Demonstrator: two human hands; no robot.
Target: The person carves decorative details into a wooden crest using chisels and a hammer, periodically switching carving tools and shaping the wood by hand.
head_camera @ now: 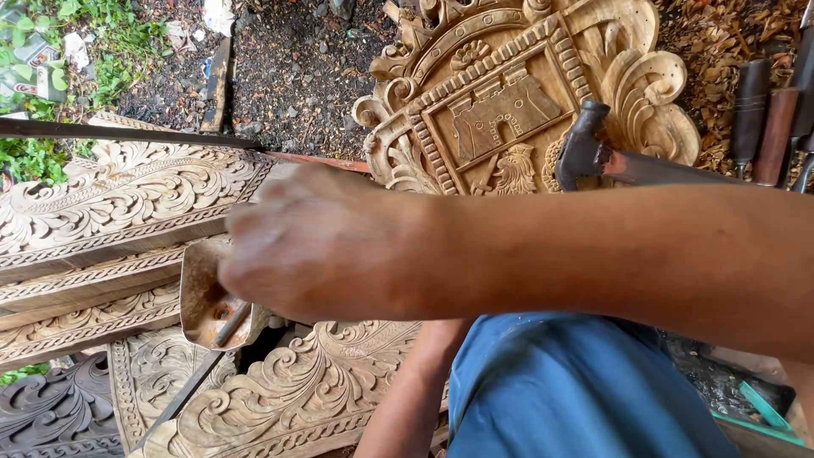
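Note:
My right hand (322, 246) reaches across from the right, blurred, with its fingers curled over the rim of a rusty metal scoop (202, 293). A thin rusty rod (233, 322) lies inside the scoop, just below the fingers. Whether the hand grips anything is hidden by its back. My left forearm (411, 390) rises from below and passes under the right arm; the left hand itself is covered. A hammer (585, 153) with a dark head rests on a carved wooden crest panel (500, 102) behind my right arm.
Carved floral planks (119, 191) are stacked at left, and a carved scroll panel (288, 390) lies below the scoop. Dark-handled chisels (750, 110) lie on wood shavings (704, 51) at top right. Gravel ground (297, 68) and grass (51, 51) are beyond. My blue trousers (577, 390) fill the bottom.

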